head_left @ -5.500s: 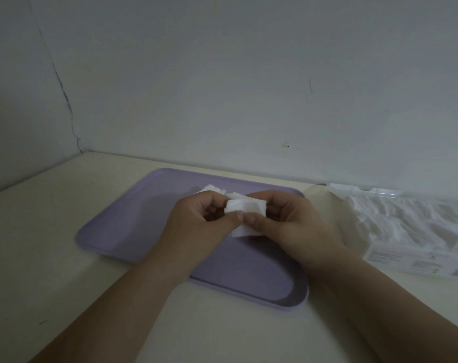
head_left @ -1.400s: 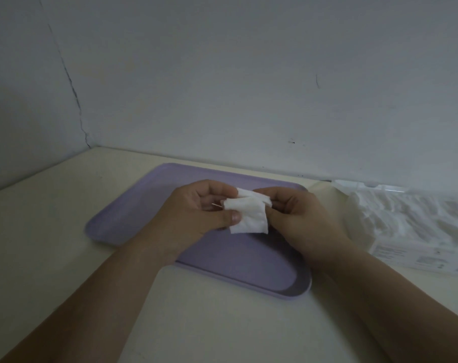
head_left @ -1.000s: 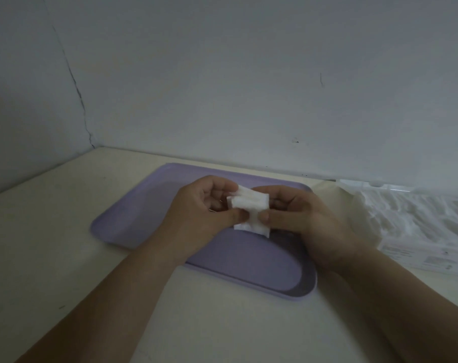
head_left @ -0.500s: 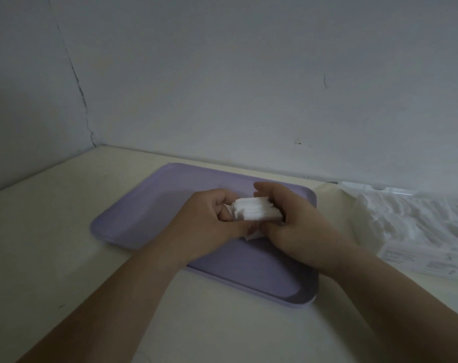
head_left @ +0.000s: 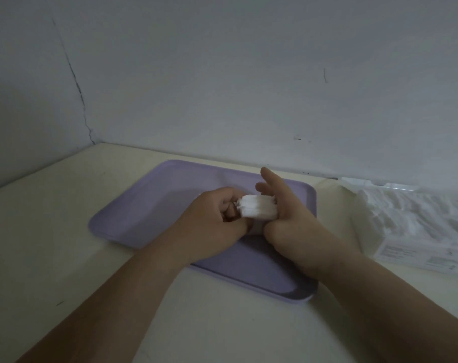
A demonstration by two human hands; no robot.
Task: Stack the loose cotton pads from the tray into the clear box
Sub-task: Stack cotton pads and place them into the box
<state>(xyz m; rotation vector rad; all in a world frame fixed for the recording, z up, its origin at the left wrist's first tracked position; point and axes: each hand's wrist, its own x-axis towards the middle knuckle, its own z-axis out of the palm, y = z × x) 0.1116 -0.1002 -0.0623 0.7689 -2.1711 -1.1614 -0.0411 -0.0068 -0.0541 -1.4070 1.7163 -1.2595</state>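
A small stack of white cotton pads (head_left: 258,210) is pressed between both hands over the middle of the lilac tray (head_left: 154,205). My left hand (head_left: 212,221) grips the stack's left end with curled fingers. My right hand (head_left: 288,218) holds the right end, thumb underneath and fingers stretched out flat behind it. The clear box (head_left: 416,226) lies at the right on the table, holding many white pads.
The tray sits on a cream table (head_left: 65,258) in a corner between two grey walls. The wall on the left has a long dark crack (head_left: 76,82). The box has a printed label on its front side.
The pads went from a flat, loosely held bunch to a squared stack turned edge-up. My right fingers have straightened out behind the stack.
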